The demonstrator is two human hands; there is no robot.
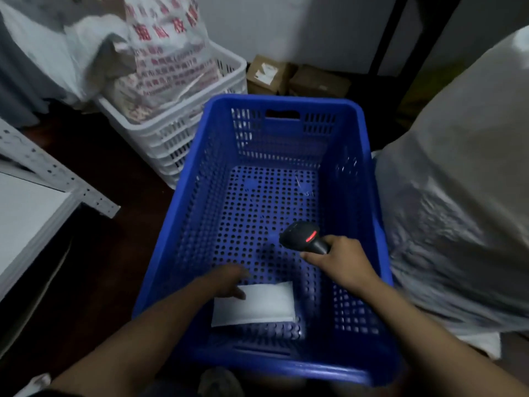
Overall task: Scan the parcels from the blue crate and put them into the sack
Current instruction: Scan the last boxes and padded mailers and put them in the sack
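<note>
Dim room. White wall [257, 24] at back, dark floor [94, 253], white metal shelf [43, 173] left, cardboard boxes [269, 73] on floor against the wall.

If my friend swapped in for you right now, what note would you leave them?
Left hand touches a corner of the white parcel; the blur hides whether it grips.
Right hand holds the scanner over the blue crate.
That parcel lies at the crate's near end, the only one visible inside.
Pale sack stands right of the crate.
Left: scan it, sack it.

Left grip [226, 282] reaches down, fingers extended; right grip [343, 257] clasps a scanner [303, 237].
</note>
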